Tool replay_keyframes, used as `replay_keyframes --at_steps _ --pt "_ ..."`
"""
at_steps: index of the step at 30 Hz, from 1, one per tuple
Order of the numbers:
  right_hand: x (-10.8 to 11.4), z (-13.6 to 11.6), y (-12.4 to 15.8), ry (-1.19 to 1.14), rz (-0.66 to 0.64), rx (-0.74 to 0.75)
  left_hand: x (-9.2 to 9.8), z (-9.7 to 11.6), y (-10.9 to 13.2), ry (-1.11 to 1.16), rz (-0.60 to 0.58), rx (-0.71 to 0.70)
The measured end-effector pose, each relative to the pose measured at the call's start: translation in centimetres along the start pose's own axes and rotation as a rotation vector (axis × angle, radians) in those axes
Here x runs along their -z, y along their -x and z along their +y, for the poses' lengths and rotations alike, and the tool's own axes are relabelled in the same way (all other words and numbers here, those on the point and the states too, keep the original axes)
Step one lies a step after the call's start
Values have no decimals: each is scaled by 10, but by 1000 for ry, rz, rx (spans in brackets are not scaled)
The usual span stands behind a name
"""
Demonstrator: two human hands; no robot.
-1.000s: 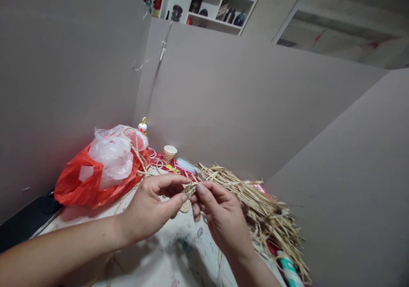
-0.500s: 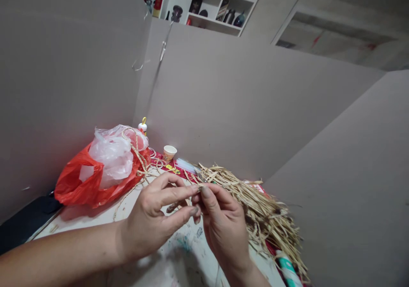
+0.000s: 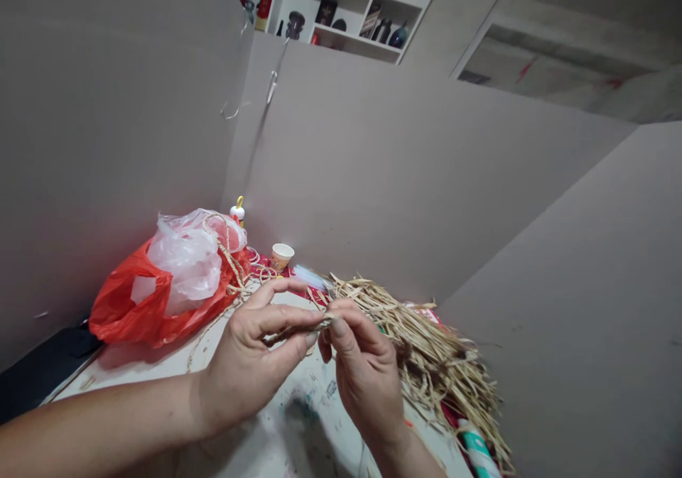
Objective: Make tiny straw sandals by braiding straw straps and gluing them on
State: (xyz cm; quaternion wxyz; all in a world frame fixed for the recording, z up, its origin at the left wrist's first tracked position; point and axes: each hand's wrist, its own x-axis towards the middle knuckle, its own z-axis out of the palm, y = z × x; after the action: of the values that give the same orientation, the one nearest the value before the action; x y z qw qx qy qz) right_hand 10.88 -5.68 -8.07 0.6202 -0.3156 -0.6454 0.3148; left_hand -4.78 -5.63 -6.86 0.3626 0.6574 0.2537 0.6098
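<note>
Both hands are up close over the paint-smudged surface point(image 3: 256, 449). The left hand point(image 3: 250, 364) has its fingers point(image 3: 290, 318) closed in a pinch on a twisted straw strand point(image 3: 298, 331), thumb underneath. The right hand point(image 3: 362, 375) pinches the other end, closed tight too. So the strand sits right between both sets of fingers, held off the surface. Just right of the fingers is a big straw pile point(image 3: 442, 364). Left and beyond them there's a red bag point(image 3: 128, 307) with a clear bag point(image 3: 184, 258) on top. Further back are a paper cup point(image 3: 281, 255) and a small bottle point(image 3: 237, 211) by the wall.
</note>
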Motion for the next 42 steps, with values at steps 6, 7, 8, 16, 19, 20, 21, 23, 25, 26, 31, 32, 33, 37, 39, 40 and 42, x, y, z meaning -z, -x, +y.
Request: replay_keyframes --at_steps 6,7,8,16,19,20,21,23,25,26,31,32,33,37,39,40,42 --pt "3 -6 -10 279 -43 378 1 13 -2 223 -8 206" --pt "4 -6 -11 306 -56 433 2 16 -2 266 -16 254" --pt "5 -7 -14 327 -59 467 3 19 -2 307 -24 301" --pt "9 -36 -48 -159 490 264 14 40 -1 470 -29 305" --pt "0 -49 -49 -309 278 161 19 44 -3 467 7 256" --pt "-4 -52 -47 -312 175 119 20 45 -3 469 14 245" --pt "-8 -53 -44 -309 77 93 22 45 -3 473 17 232" --pt "-18 -52 -39 -307 -63 95 23 46 -3 489 15 200" --pt "-26 -49 -35 -307 -126 130 25 46 -3 509 16 171" --pt "-29 -47 -34 -303 -137 145 25 45 -3 518 14 159" --pt "-34 -42 -38 -301 -151 176 26 43 -2 560 6 142" --pt "-34 -42 -39 -305 -151 184 26 43 -1 558 3 146" --pt "-34 -42 -40 -312 -150 192 27 44 -1 553 -8 154" --pt "-32 -46 -46 -353 -133 226 33 53 -2 516 -107 228" --pt "-30 -47 -48 -368 -120 216 38 57 -6 438 -137 247" --pt "-29 -48 -49 -373 -116 210 41 59 -9 381 -144 254" --pt "-27 -48 -51 -385 -118 205 45 59 -15 289 -156 290"
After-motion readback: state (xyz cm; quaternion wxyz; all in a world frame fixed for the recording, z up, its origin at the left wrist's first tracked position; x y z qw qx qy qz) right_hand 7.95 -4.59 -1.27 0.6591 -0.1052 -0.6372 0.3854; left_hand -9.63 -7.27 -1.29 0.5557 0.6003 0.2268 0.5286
